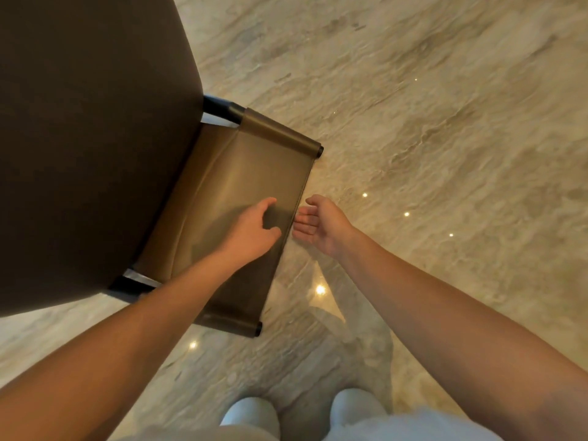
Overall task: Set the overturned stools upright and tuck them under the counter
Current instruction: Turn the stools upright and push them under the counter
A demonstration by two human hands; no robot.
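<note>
A stool (pixel 241 167) with a brown leather sling seat and dark rods capped in black stands upright on the floor. Its far part is hidden beneath the dark counter top (pixel 89 138). My left hand (pixel 251 229) hovers over the seat near its right edge, fingers loosely curved and holding nothing. Just off that same edge is my right hand (pixel 321 224), palm turned towards the stool, fingers relaxed and empty. I cannot tell whether either hand touches the seat.
Glossy beige marble floor (pixel 429 122) spreads to the right and behind, with ceiling lights reflected in it. My feet in white slippers (pixel 251 412) stand just behind the stool. No other stool is in view.
</note>
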